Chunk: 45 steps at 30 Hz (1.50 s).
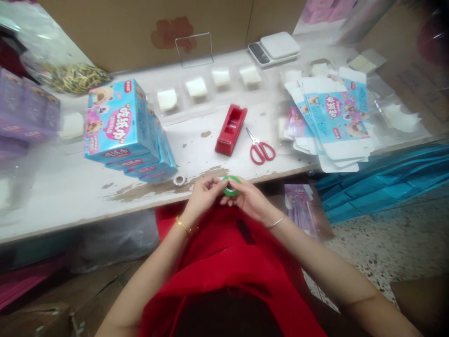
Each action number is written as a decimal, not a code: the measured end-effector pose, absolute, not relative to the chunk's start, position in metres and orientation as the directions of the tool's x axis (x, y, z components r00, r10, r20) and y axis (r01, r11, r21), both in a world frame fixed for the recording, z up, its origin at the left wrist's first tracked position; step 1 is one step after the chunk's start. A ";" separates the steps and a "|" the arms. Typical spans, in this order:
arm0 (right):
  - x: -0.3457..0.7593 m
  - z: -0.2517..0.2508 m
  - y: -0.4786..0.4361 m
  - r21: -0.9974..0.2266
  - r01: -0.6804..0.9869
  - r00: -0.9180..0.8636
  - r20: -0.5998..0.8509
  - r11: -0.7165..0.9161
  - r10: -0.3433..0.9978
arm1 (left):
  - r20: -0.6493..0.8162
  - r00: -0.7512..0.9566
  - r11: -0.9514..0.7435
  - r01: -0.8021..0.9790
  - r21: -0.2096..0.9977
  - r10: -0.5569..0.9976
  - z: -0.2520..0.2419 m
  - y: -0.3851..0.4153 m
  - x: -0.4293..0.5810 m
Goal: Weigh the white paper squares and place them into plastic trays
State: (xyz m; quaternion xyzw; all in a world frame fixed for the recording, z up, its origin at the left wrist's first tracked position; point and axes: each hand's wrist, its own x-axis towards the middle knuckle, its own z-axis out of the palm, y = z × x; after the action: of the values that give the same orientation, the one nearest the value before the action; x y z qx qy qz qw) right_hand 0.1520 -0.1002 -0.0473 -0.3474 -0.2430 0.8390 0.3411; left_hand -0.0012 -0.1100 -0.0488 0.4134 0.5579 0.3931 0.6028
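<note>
A small green tape roll (231, 186) is held between my two hands at the table's front edge. My right hand (247, 196) grips its right side, thumb on top. The fingertips of my left hand (206, 194) pinch at its left edge. Just beyond lies a red tape dispenser (231, 129), its middle showing no roll. Red-handled scissors (260, 147) rest right of it. A white roll (179, 179) lies on the table's edge, left of my hands.
Stacked blue boxes (121, 124) stand at the left, purple boxes (28, 107) farther left. Flat blue cartons (333, 117) overlap at the right. Behind are a white scale (275, 47), a wire stand (194, 48) and several white packets (196, 87) on the table (196, 150).
</note>
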 end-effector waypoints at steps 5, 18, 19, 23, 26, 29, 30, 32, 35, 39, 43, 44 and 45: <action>0.151 -0.038 -0.096 -0.470 -0.436 -0.513 -0.570 -0.767 0.641 | 0.018 -0.138 0.040 0.408 0.912 0.990 -0.046 -0.121 -0.010; 0.143 -0.019 -0.101 -0.304 -0.567 -0.516 -0.594 -0.765 0.618 | 0.408 -0.112 -0.268 0.595 0.758 0.906 -0.051 -0.153 0.006; 0.143 -0.018 -0.102 -0.295 -0.579 -0.519 -0.586 -0.760 0.622 | 0.389 -0.140 -0.246 0.572 0.783 0.910 -0.050 -0.153 0.007; 0.144 -0.017 -0.105 -0.257 -0.609 -0.544 -0.554 -0.751 0.631 | 0.199 -0.272 -0.082 0.389 0.918 0.942 -0.037 -0.150 0.005; 0.145 -0.017 -0.107 -0.253 -0.605 -0.568 -0.527 -0.755 0.632 | 0.022 -0.270 0.037 0.214 0.976 0.963 -0.023 -0.143 0.001; 0.145 -0.018 -0.109 -0.282 -0.601 -0.578 -0.493 -0.748 0.650 | -0.099 -0.215 0.125 0.109 0.986 0.972 -0.013 -0.137 -0.002; 0.144 -0.018 -0.110 -0.290 -0.603 -0.581 -0.479 -0.743 0.658 | -0.123 -0.201 0.144 0.097 0.985 0.972 -0.011 -0.135 -0.003; 0.144 -0.018 -0.110 -0.298 -0.612 -0.586 -0.452 -0.733 0.673 | -0.138 -0.172 0.156 0.098 0.983 0.975 -0.010 -0.133 -0.003; 0.144 -0.018 -0.110 -0.307 -0.625 -0.575 -0.442 -0.718 0.689 | -0.104 -0.131 0.122 0.144 0.982 0.986 -0.010 -0.131 -0.003; 0.144 -0.020 -0.111 -0.333 -0.617 -0.551 -0.465 -0.713 0.694 | -0.021 -0.077 0.038 0.232 0.972 0.997 -0.013 -0.130 -0.004; 0.143 -0.020 -0.110 -0.377 -0.611 -0.518 -0.476 -0.697 0.711 | 0.027 -0.024 -0.020 0.253 0.967 0.999 -0.019 -0.137 -0.005; 0.143 -0.020 -0.109 -0.387 -0.604 -0.508 -0.487 -0.697 0.711 | 0.047 -0.010 -0.043 0.267 0.963 0.999 -0.020 -0.140 -0.004; 0.142 -0.019 -0.108 -0.395 -0.598 -0.494 -0.504 -0.697 0.709 | 0.075 0.006 -0.074 0.288 0.955 0.997 -0.020 -0.144 -0.002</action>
State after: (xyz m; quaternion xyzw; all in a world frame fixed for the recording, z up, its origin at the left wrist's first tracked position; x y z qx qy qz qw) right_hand 0.1423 -0.1082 -0.0194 -0.3300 -0.0840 0.8601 0.3799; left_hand -0.0025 -0.1437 -0.0205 0.5848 0.5495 0.4415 0.4014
